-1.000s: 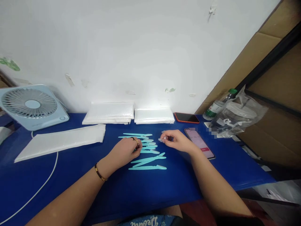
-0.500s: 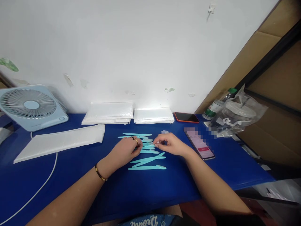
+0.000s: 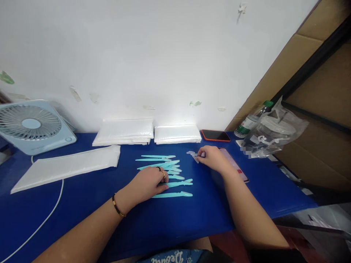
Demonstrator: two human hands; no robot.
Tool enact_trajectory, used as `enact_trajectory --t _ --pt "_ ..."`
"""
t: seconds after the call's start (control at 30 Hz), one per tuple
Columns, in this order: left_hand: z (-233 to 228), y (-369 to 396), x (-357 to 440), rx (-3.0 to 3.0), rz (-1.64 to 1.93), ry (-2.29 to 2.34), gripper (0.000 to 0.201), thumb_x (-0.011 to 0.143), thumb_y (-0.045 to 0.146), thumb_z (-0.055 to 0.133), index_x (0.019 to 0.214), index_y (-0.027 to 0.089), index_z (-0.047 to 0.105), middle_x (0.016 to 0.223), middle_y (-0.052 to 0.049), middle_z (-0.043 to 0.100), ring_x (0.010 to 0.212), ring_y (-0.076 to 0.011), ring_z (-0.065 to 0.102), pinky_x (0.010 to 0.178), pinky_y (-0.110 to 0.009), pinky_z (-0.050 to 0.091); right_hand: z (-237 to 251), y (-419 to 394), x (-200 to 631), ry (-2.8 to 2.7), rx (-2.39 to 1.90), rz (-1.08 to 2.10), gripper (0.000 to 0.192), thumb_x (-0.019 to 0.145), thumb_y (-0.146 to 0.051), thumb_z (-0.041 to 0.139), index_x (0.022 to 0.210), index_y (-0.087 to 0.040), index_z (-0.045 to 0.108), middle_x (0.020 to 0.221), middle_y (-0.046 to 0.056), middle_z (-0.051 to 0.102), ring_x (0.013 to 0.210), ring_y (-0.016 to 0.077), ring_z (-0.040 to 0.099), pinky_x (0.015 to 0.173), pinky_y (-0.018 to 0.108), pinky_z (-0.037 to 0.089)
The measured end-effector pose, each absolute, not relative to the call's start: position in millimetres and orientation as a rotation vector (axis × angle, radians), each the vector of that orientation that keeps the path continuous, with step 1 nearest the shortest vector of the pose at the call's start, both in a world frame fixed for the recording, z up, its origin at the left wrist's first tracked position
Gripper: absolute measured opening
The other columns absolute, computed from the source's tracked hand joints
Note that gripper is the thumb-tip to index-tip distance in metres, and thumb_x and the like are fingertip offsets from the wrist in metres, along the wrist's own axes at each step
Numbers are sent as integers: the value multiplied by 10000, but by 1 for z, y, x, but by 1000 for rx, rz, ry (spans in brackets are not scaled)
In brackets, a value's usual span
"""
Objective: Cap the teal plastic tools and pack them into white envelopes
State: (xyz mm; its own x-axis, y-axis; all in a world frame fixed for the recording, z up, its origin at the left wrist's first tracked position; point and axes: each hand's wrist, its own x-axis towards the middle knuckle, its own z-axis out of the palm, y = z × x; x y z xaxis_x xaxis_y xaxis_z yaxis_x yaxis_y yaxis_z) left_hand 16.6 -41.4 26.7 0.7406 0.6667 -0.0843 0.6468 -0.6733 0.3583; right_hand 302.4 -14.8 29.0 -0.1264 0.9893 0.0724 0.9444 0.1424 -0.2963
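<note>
Several turquoise eyebrow razors (image 3: 187, 194) lie in a loose row, handles to the left, on the blue tabletop. My left hand (image 3: 149, 182) rests over the lower part of the row. Its fingers are curled and thumb and fingers close at the handle of one razor (image 3: 177, 184); the fingertips partly hide it. To the right of the row, my right hand (image 3: 212, 157) pinches at a small pile of clear plastic blade covers (image 3: 192, 153). One cover seems to be between its fingertips, and others lie just left of them.
White padded mailers (image 3: 124, 129) and a second stack (image 3: 177, 133) stand against the wall. One long mailer (image 3: 65, 166) lies left, near a fan (image 3: 35, 126) and its cable. On the right are an orange-edged phone (image 3: 216, 135), another phone (image 3: 242, 174), a bottle (image 3: 248, 124) and a bagged cup (image 3: 270, 137).
My right hand has moved right, from the razors to the clear covers. My left hand has shifted down towards the lower razors, and one razor now lies slanted across the upper ones.
</note>
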Motion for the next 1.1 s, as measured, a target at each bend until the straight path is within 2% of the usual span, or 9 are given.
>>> enact_trajectory --t 0.23,0.43,0.57,0.67,0.8,1.1 --pt "26 -36 14 2659 113 1065 239 867 247 416 727 184 600 693 -19 613 624 -138 541 569 -245 324 18 -16 286 -2316 -1856 233 69 699 -167 590 713 -191 652 789 49 672 723 187 599 628 256 390" --pt "30 -28 4 2563 246 1180 215 872 248 388 764 179 560 749 -24 592 642 -142 525 594 -256 335 29 -28 285 -2176 -1359 799 74 767 -212 555 799 -190 618 675 -11 598 608 121 544 571 224 418" --pt "30 -26 1 2318 390 1204 220 915 301 310 842 198 490 708 8 543 606 -133 483 576 -252 336 32 -30 280 -2053 -1207 873 116 795 -263 579 831 -184 655 708 10 617 616 124 556 557 238 435" --pt "28 -24 -1 2193 456 1183 233 923 334 289 827 209 460 683 29 501 604 -128 454 587 -248 344 32 -29 278 -1960 -1097 946 128 782 -276 617 847 -184 677 763 34 649 654 141 602 592 267 481" --pt "26 -22 -2 2150 498 1176 229 910 348 312 819 211 471 672 34 478 612 -130 439 596 -252 344 32 -27 279 -1911 -1012 899 84 748 -256 663 793 -198 704 849 53 664 768 167 632 672 296 510" --pt "28 -22 -3 2129 483 1174 221 897 344 327 814 214 484 661 30 483 603 -135 434 582 -253 330 31 -27 275 -2004 -1040 763 89 755 -182 641 780 -221 717 878 38 656 787 156 627 700 286 503"
